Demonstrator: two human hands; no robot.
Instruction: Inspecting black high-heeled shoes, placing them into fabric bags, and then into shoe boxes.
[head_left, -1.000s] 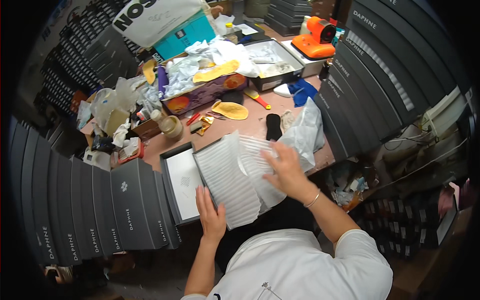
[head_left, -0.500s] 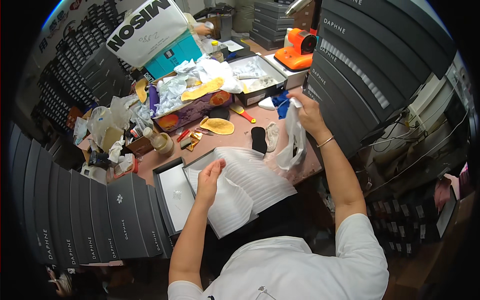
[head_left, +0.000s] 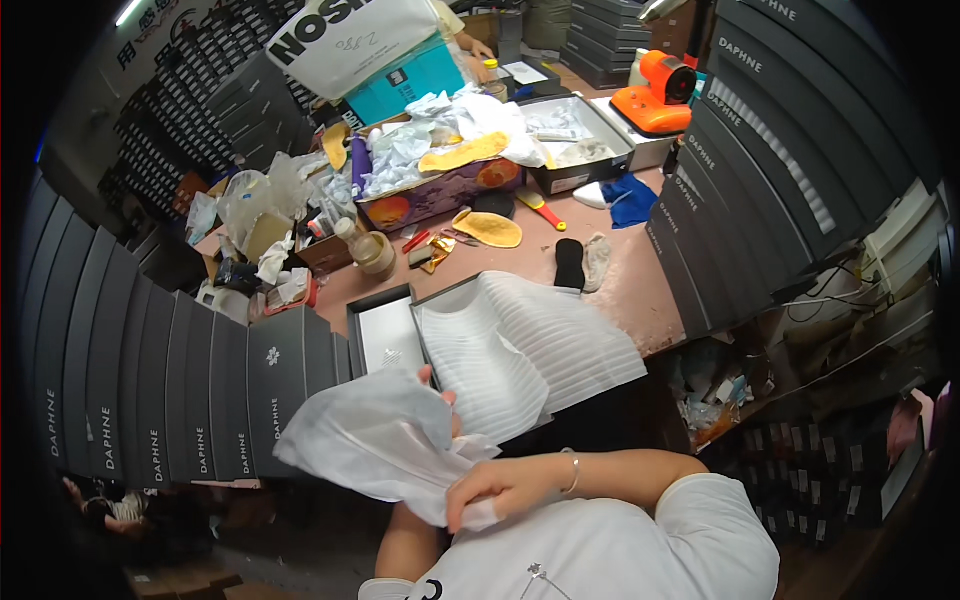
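A thin, translucent white dust bag (head_left: 370,430) hangs in front of me to the left, creased and spread. My right hand (head_left: 505,490) grips its lower end close to my shirt. The bag covers most of my left hand (head_left: 447,392); only fingertips show past its edge, and they seem closed on the fabric. Just beyond the hands lies an open grey shoe box (head_left: 455,290), lined with ribbed white foam sheet (head_left: 560,345) that spills over its right side. Left of it, partly behind the bag, sits a grey tray-like box part with a white inside (head_left: 388,335).
Stacks of grey shoe boxes stand at left (head_left: 190,380) and right (head_left: 740,170). On the pink table (head_left: 640,290) lie a black insole (head_left: 569,264), a yellow insole (head_left: 488,228), a jar (head_left: 372,255), a blue cloth (head_left: 632,200) and a purple carton of crumpled paper (head_left: 445,205).
My right hand has brought the white bag from the table's right side across to near my chest. My left hand, bare before, is now mostly behind the bag. The view has shifted.
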